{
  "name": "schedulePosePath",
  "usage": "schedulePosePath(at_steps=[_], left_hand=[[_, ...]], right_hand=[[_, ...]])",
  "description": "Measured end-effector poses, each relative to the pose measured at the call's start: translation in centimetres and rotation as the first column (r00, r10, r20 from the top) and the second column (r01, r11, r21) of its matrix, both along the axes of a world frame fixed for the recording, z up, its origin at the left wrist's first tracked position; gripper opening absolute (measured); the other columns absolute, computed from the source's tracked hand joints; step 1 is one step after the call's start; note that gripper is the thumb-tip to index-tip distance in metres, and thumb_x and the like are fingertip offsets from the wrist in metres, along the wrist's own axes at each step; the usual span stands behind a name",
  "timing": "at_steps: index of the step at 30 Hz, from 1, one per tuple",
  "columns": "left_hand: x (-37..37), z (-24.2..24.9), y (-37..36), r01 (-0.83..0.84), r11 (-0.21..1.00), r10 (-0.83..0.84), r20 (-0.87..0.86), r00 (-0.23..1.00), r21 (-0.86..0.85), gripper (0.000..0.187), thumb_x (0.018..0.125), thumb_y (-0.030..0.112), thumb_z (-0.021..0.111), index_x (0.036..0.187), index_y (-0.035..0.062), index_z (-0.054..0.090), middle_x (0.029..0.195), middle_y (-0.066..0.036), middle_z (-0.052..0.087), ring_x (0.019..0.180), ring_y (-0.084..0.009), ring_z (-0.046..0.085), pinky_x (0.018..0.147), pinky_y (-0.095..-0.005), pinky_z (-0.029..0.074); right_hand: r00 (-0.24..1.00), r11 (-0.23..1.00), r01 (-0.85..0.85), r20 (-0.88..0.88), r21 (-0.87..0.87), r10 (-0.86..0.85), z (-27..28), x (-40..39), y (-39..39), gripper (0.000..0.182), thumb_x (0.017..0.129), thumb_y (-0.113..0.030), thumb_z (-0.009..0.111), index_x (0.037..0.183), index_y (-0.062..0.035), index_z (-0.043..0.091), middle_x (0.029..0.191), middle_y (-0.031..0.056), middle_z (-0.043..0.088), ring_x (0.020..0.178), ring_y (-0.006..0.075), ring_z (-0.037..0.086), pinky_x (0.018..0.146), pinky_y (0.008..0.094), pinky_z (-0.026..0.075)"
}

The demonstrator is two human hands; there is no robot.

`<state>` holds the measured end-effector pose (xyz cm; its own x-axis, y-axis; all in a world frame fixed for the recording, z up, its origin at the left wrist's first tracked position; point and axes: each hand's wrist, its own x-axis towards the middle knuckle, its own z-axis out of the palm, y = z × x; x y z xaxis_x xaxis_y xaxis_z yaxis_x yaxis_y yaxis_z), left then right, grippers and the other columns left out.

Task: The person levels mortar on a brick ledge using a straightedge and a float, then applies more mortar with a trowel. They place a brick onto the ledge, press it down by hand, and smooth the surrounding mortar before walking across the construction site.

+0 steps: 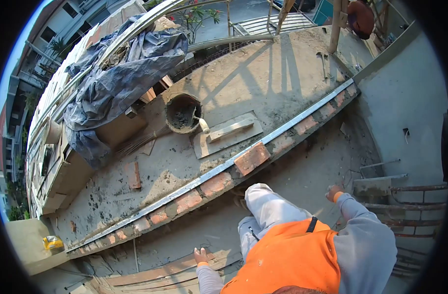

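My left hand (201, 256) hangs low beside wooden boards (170, 267), its fingers apart and nothing in them. At the right, my right hand (334, 192) is away from the wall with its fingers curled; whether it holds anything is hidden. In front of me a row of bricks (216, 184) set in mortar runs along the ledge, with a metal straightedge (204, 184) along it. One brick (252, 159) lies on top of the row. Beyond it are a wooden float (231, 131) on a board (204, 148) and a bucket (175, 128) of mortar holding a trowel (203, 125).
A crumpled tarp (121, 81) covers things at the upper left. A loose brick (133, 175) lies on the slab. Another person (360, 18) crouches at the top right near wooden posts (336, 27). Metal rails (415, 206) stand at the right; a yellow tool (52, 242) sits far left.
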<state>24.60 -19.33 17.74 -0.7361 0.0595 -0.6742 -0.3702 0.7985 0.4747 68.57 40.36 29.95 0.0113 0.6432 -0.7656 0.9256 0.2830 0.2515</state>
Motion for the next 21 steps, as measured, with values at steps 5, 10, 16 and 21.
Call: schedulePosePath(at_steps=[5,10,16,21], left_hand=[[-1.5,2.9,3.7,-0.011,0.993,0.016,-0.036,0.999,0.120,0.060,0.093,0.020,0.056,0.139,-0.0083,0.029,0.140,-0.025,0.040,0.130,-0.0314,0.042,0.106,-0.0377,0.035],[-2.0,6.1,10.7,-0.025,0.985,0.043,-0.103,0.994,0.169,0.059,0.091,0.026,0.058,0.135,-0.0078,0.037,0.124,-0.020,0.056,0.115,-0.0237,0.055,0.098,-0.0318,0.041],[5.0,8.4,16.4,-0.049,0.997,0.060,-0.178,0.982,0.066,0.061,0.090,0.028,0.058,0.137,-0.0045,0.036,0.133,-0.027,0.048,0.123,-0.0309,0.050,0.103,-0.0360,0.039],[17.0,9.0,21.6,-0.137,0.990,0.123,-0.269,0.955,-0.036,0.056,0.091,0.034,0.055,0.136,0.0036,0.042,0.133,-0.020,0.050,0.122,-0.0341,0.049,0.103,-0.0393,0.038]], right_hand=[[0.980,0.998,0.041,-0.191,-0.042,-0.048,1.4,-0.7,0.5,0.041,0.081,-0.032,0.061,0.115,-0.0081,0.060,0.118,0.0178,0.061,0.111,0.0346,0.057,0.094,0.0398,0.046],[0.898,0.994,0.083,-0.439,0.074,-0.042,1.1,0.1,4.9,0.041,0.078,-0.026,0.068,0.112,-0.0060,0.060,0.111,0.0178,0.064,0.105,0.0347,0.060,0.091,0.0393,0.047],[0.795,0.952,0.288,-0.528,-0.106,-0.299,4.3,5.4,9.5,0.036,0.075,-0.023,0.064,0.106,-0.0041,0.063,0.098,0.0155,0.067,0.084,0.0393,0.064,0.081,0.0454,0.053],[0.850,0.964,-0.203,-0.458,0.170,0.260,-10.8,22.2,22.4,0.034,0.074,-0.033,0.066,0.085,-0.0017,0.069,0.091,0.0192,0.068,0.083,0.0310,0.067,0.078,0.0379,0.052]])
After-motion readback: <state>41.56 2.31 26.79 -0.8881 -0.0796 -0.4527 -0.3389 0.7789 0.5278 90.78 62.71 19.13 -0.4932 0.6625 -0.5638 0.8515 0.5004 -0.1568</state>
